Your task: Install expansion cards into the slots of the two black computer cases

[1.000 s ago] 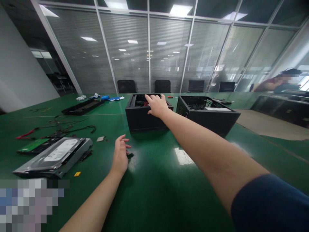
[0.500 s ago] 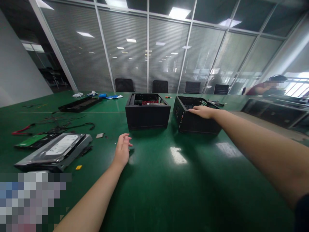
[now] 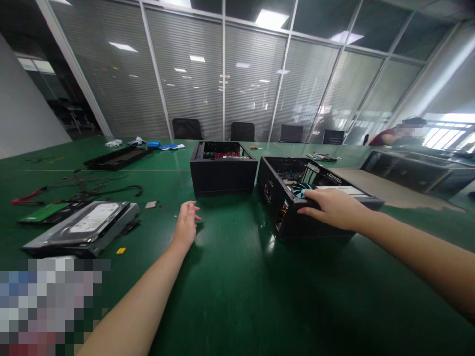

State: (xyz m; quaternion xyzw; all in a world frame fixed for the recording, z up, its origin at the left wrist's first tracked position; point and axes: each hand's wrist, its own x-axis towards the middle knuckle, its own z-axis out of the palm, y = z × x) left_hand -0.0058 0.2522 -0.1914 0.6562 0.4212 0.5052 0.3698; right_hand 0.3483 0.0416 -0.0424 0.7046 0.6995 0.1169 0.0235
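On the right stands an opened black computer case (image 3: 272, 198) with a fan (image 3: 301, 189) and other parts visible inside. My right hand (image 3: 334, 207) grips its near top edge, fingers over the rim and thumb on the outer side. My left hand (image 3: 186, 222) rests over the green table, fingers loosely bent and a little apart, with nothing in it. Beyond and between the hands sits a second black computer case (image 3: 224, 175), also open on top, showing a red circuit board inside.
To the left lie a hard drive (image 3: 95, 220), a green circuit board (image 3: 44, 212), loose cables (image 3: 122, 190), a yellow piece (image 3: 120, 251) and a long black panel (image 3: 115, 158). An orange screwdriver (image 3: 255, 148) lies behind the cases. A person (image 3: 386, 136) is at the far right.
My right hand has drawn the right-hand computer case nearer, turning it so that more of its inside shows. My left hand has hardly moved.
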